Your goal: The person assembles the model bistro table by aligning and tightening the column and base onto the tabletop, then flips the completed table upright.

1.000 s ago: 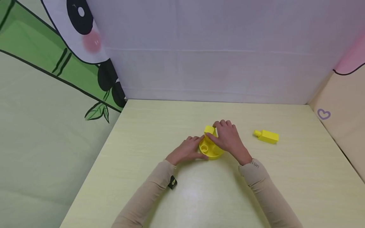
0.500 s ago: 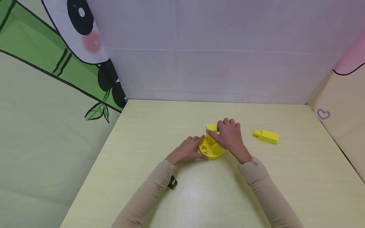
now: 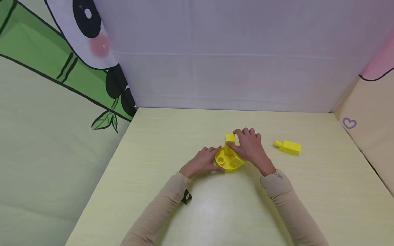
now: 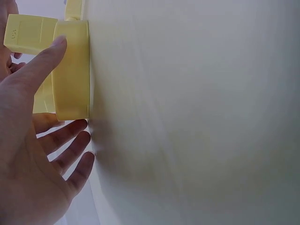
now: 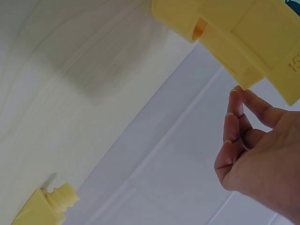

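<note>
Everything at centre frame hinges on the round yellow base [image 4: 72, 89] staying put, and the left hand [image 3: 201, 161] has it only from the left, thumb at its near side and fingers spread round the far side. If that hold slackens, the base could rotate or skate on the tabletop [image 3: 221, 218]. The right hand [image 3: 250, 147] has thumb and forefinger drawn in close around the upright block [image 3: 230, 138], which stands toward the base's top edge; its lower end is hidden, so whether it is properly seated I cannot tell. A sideways push there might cock it or make it jam. The second block [image 3: 238, 161], at the base's lower right, sits just beside the right thumb and could be knocked by a turning wrist. The loose block [image 3: 289, 147], right of centre with its ridged neck pointing left, might roll if a sleeve swings out and brushes it.
</note>
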Available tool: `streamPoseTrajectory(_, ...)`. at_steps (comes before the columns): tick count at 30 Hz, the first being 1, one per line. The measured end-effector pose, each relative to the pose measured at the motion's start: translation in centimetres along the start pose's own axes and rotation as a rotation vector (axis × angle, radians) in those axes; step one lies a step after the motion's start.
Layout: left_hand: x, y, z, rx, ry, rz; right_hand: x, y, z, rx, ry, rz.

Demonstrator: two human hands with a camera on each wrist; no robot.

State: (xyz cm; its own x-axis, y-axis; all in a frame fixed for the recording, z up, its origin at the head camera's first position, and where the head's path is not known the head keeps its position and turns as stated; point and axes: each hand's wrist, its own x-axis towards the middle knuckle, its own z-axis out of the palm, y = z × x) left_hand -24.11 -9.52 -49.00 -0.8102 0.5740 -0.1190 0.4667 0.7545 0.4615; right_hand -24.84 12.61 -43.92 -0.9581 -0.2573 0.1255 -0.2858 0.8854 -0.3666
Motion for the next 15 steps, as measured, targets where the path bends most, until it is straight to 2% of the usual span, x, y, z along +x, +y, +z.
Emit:
streamPoseTrajectory(6, 0.07, 0.07, -0.02, 0.009, 0.006, 0.014, -0.09, 0.04, -0.05, 0.008, 0.016, 0.015)
streamPoseTrajectory(12, 0.13, 0.04, 0.05, 0.012, 0.001, 0.000, -0.15, -0.18, 0.01, -0.020, 0.057, 0.031)
streamPoseTrajectory(15, 0.12, -0.05, 0.12, 0.012, 0.000, -0.001, -0.23, 0.00, 0.04, 0.003, 0.059, 0.042)
